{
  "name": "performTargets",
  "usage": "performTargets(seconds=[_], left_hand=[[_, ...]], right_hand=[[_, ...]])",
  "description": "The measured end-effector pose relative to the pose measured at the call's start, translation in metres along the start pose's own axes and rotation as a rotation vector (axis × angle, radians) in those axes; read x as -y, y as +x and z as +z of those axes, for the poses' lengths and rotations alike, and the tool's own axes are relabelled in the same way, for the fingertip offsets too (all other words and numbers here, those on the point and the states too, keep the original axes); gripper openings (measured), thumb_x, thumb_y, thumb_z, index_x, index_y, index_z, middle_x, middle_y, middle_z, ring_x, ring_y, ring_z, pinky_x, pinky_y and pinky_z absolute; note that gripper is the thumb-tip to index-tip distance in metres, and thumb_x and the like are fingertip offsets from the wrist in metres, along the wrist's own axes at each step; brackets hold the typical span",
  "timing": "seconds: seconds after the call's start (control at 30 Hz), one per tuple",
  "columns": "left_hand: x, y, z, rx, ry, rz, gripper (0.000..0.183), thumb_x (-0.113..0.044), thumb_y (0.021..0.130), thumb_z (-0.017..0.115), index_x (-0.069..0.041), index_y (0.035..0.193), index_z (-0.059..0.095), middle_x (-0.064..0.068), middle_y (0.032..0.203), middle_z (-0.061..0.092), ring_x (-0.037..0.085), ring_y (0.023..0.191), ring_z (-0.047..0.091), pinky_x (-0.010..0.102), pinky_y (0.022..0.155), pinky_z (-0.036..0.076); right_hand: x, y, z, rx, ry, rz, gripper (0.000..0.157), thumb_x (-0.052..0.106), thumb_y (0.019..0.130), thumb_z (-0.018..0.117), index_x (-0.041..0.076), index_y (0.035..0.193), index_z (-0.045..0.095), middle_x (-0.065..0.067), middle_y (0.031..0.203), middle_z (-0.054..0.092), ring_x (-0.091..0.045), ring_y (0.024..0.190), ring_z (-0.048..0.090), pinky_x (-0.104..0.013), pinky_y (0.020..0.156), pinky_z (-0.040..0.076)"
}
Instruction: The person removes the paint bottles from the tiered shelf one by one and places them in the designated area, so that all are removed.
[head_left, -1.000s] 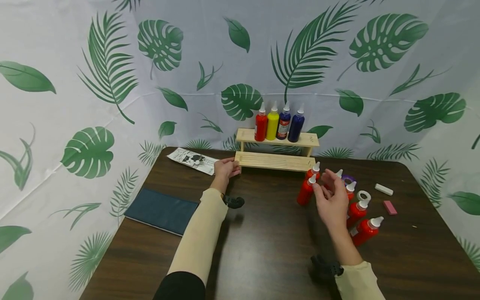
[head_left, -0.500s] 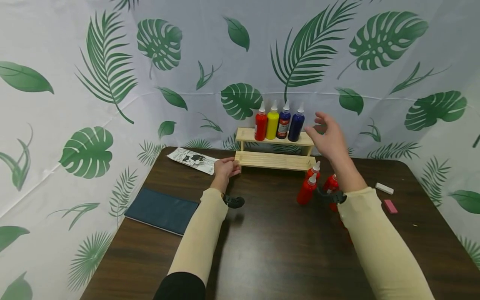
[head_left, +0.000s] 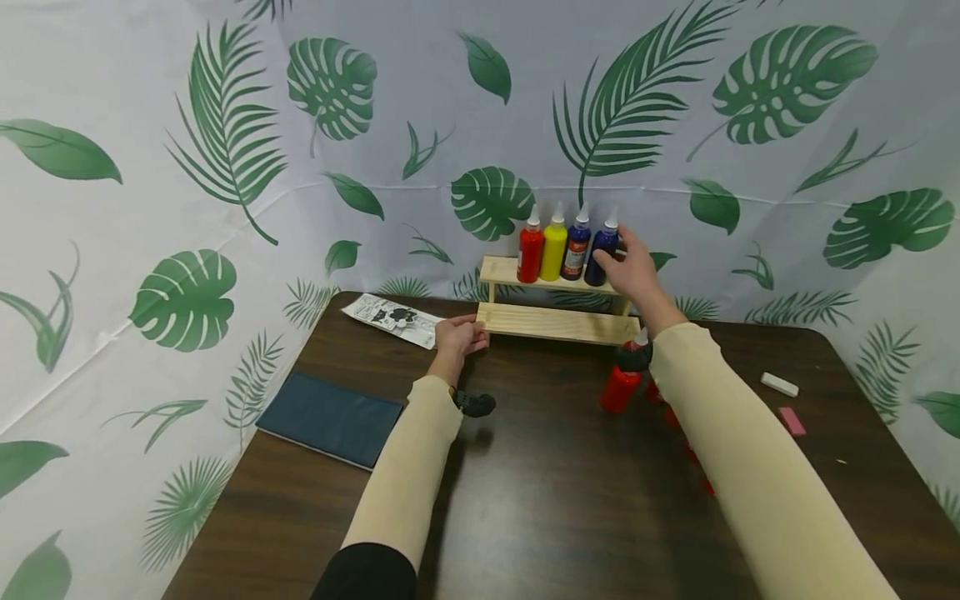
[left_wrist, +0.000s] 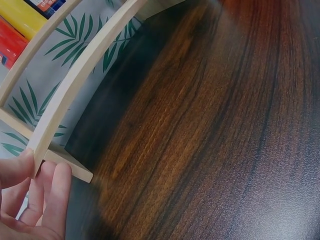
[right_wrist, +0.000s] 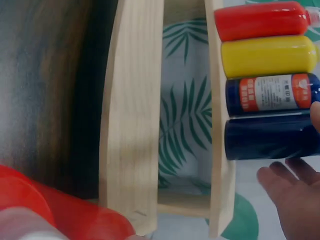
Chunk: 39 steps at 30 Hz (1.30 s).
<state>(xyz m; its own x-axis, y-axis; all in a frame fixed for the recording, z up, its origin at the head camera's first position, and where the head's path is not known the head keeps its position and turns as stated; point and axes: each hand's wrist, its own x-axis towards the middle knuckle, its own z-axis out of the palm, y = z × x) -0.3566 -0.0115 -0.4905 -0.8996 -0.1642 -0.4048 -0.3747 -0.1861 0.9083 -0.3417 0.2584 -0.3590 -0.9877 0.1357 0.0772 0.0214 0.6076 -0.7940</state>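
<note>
A person's right hand (head_left: 632,268) reaches the plain blue bottle (right_wrist: 270,139), rightmost on the upper shelf of the rack (head_left: 558,323), thumb and fingers on either side of it; whether they press it, one cannot tell. The left hand (head_left: 461,335) pinches the left end of the lower shelf. Beside the plain bottle stand a labelled blue bottle (head_left: 576,252), a yellow bottle (head_left: 553,252) and a red bottle (head_left: 529,257). The row is tight, so a sideways nudge could topple a neighbour, and a tug from the left hand could rock all four. Below the right sleeve (head_left: 750,442), another red bottle (head_left: 619,390) stands on the desk (head_left: 540,483), where a dropped wrist might knock it. The upper shelf is narrow, with a cloth (head_left: 420,100) hanging behind; open room lies left of the row and across the desk between the forearms.
</note>
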Motion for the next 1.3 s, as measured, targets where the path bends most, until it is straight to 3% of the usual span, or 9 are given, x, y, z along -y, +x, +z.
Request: performTargets(seconds=[0.37, 0.57, 0.7, 0.9, 1.1, 1.23, 1.3], left_hand=[[0.000, -0.002, 0.002, -0.015, 0.014, -0.023, 0.025, 0.001, 0.084, 0.069, 0.000, 0.109, 0.070, 0.018, 0.088, 0.071, 0.016, 0.061, 0.065, 0.029, 0.057, 0.060], [0.001, -0.001, 0.000, -0.002, -0.008, 0.007, 0.026, 0.001, 0.083, 0.069, 0.001, 0.109, 0.069, 0.016, 0.082, 0.069, 0.015, 0.058, 0.063, 0.028, 0.055, 0.059], [0.002, 0.000, -0.001, 0.005, -0.013, 0.004, 0.025, 0.001, 0.084, 0.070, 0.000, 0.109, 0.069, 0.013, 0.078, 0.068, 0.014, 0.058, 0.063, 0.027, 0.055, 0.059], [0.004, 0.001, -0.002, 0.018, -0.025, 0.001, 0.026, 0.001, 0.083, 0.070, 0.001, 0.109, 0.069, 0.010, 0.072, 0.066, 0.015, 0.058, 0.064, 0.028, 0.056, 0.059], [0.004, 0.001, -0.003, 0.023, -0.035, 0.011, 0.025, 0.001, 0.083, 0.069, 0.001, 0.108, 0.069, 0.012, 0.077, 0.069, 0.017, 0.062, 0.066, 0.030, 0.058, 0.060], [0.004, 0.002, -0.002, 0.028, -0.026, 0.000, 0.026, 0.000, 0.084, 0.069, 0.000, 0.109, 0.069, 0.010, 0.073, 0.066, 0.016, 0.062, 0.065, 0.029, 0.058, 0.060], [0.003, 0.001, -0.001, 0.023, -0.018, -0.004, 0.026, 0.000, 0.084, 0.070, 0.000, 0.109, 0.068, 0.008, 0.072, 0.065, 0.016, 0.061, 0.065, 0.029, 0.058, 0.060]], right_hand=[[0.001, -0.006, 0.004, -0.128, 0.054, 0.010, 0.056, 0.021, 0.100, 0.050, 0.008, 0.149, 0.026, -0.024, 0.143, 0.038, -0.040, 0.129, 0.042, -0.052, 0.104, 0.042], [0.018, -0.021, -0.007, -0.231, 0.159, -0.014, 0.055, 0.025, 0.099, 0.052, 0.009, 0.147, 0.032, -0.024, 0.138, 0.045, -0.038, 0.124, 0.048, -0.047, 0.101, 0.045], [0.034, -0.048, -0.026, -0.233, 0.269, -0.032, 0.056, 0.028, 0.098, 0.052, 0.012, 0.148, 0.032, -0.021, 0.137, 0.046, -0.032, 0.121, 0.051, -0.042, 0.100, 0.046], [0.043, -0.106, -0.054, -0.222, 0.350, -0.031, 0.058, 0.032, 0.096, 0.055, 0.019, 0.148, 0.033, -0.018, 0.142, 0.043, -0.026, 0.120, 0.051, -0.043, 0.103, 0.044], [0.028, -0.157, -0.065, -0.216, 0.194, 0.029, 0.057, 0.044, 0.095, 0.052, 0.027, 0.147, 0.034, -0.014, 0.147, 0.041, -0.033, 0.127, 0.047, -0.054, 0.105, 0.040], [0.010, -0.182, -0.066, -0.193, 0.101, 0.031, 0.060, 0.043, 0.097, 0.050, 0.020, 0.149, 0.032, -0.019, 0.146, 0.041, -0.041, 0.126, 0.045, -0.062, 0.100, 0.040], [-0.002, -0.191, -0.063, -0.184, 0.073, 0.026, 0.060, 0.040, 0.097, 0.050, 0.014, 0.148, 0.032, -0.022, 0.143, 0.043, -0.042, 0.123, 0.046, -0.056, 0.096, 0.047]])
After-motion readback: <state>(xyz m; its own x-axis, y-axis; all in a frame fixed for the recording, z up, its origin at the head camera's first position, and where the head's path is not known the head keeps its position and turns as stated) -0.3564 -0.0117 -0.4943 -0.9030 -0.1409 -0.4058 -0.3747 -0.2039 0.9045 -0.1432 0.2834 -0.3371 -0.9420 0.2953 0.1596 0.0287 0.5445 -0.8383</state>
